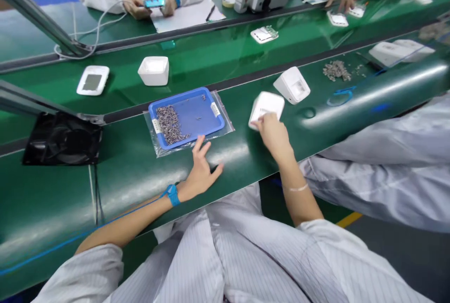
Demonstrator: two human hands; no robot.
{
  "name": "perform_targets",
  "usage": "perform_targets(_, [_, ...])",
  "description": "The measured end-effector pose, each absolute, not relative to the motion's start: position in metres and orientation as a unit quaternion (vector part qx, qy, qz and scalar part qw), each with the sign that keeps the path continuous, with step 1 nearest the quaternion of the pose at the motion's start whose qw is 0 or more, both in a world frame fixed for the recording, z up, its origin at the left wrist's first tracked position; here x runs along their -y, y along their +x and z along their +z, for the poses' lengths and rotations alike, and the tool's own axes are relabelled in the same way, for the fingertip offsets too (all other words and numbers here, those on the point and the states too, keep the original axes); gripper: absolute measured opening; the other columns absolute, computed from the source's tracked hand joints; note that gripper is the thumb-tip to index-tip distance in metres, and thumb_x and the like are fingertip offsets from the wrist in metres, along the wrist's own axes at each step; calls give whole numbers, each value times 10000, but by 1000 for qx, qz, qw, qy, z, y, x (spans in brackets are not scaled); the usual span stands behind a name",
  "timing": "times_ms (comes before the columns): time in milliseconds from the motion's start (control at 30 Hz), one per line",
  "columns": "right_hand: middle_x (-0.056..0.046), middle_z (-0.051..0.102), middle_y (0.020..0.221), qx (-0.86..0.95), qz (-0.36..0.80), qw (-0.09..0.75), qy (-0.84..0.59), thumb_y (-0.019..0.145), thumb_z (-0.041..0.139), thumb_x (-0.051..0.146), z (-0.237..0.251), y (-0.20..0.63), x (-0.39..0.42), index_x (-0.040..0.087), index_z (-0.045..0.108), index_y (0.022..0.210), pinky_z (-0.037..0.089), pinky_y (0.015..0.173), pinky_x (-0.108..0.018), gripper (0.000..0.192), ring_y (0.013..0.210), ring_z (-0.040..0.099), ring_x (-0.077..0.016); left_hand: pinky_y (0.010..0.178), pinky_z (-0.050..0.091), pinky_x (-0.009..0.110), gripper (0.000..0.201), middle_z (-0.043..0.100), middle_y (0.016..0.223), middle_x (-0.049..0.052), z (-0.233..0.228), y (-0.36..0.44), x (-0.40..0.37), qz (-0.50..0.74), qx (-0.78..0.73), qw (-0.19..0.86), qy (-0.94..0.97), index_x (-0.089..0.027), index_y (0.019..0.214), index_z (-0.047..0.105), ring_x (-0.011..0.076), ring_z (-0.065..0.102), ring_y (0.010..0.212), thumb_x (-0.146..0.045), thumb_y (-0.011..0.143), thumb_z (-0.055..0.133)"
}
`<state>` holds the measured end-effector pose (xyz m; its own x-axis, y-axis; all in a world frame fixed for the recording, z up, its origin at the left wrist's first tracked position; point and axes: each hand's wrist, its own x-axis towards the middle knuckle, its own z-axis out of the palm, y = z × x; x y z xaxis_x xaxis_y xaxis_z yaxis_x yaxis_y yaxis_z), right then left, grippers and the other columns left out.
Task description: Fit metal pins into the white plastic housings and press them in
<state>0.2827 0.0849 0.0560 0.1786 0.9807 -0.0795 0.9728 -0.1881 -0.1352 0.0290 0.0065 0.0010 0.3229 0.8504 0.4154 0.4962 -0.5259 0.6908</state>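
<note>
Head view: our right hand (pixel 272 132) grips the white housing (pixel 266 107) mid-frame; our left hand (pixel 201 172), fingers spread and empty, sits just below the blue screw tray (pixel 186 115).

The right hand (pixel 272 132) covers the near edge of a white housing (pixel 266 106); the parts heaped in the blue tray (pixel 207 120) are too small to identify.

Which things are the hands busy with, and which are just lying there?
In use:
right hand on the white casing
left hand beside the blue tray of screws

Lying about:
second casing
white box
loose screw pile
black bag
</note>
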Motion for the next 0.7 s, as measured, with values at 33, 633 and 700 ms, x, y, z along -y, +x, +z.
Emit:
perform_targets(33, [-190, 683, 1104, 653, 111, 1, -749, 1012, 447, 427, 60, 266, -68, 99, 635, 1129, 467, 772, -326, 396, 935, 684, -269, 1233, 244, 610, 719, 157, 1607, 215, 1, 27, -1, 369, -428, 232, 792, -221, 1536, 121, 323, 125, 1557, -379, 989, 560])
perform_targets(633, [-98, 637, 1224, 867, 62, -41, -492, 1033, 408, 357, 58, 163, -160, 203, 657, 1267, 404, 697, -315, 375, 1001, 659, -235, 1069, 456, 470, 419, 615, 1154, 168, 9, 17, -1, 178, -321, 147, 918, -37, 1347, 516, 290, 567, 1105, -155, 956, 423])
perform_targets(700, [-90, 652, 1177, 872, 38, -41, -487, 1046, 358, 343, 53, 162, -161, 201, 676, 1206, 366, 663, -310, 383, 987, 659, -232, 1006, 492, 450, 389, 617, 1156, 184, 11, 15, -9, 186, -338, 142, 912, -24, 1299, 540, 295, 569, 1086, -164, 962, 405])
